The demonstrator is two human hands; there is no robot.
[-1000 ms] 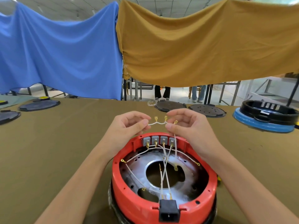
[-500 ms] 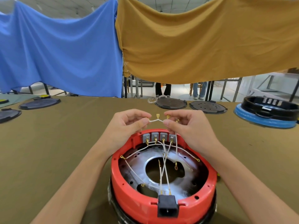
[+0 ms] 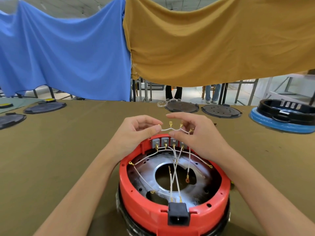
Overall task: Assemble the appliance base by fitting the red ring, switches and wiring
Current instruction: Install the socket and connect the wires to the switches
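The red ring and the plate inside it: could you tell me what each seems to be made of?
Red ring: likely moulded plastic, its even colour with a soft sheen. Plate: apparently bare metal, silvery with bright reflections.

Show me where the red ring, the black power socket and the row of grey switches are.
red ring (image 3: 136,201): head view, on its near-left outer wall.
power socket (image 3: 178,215): head view, on its black front face.
switches (image 3: 165,141): head view, on the second grey block from the left.
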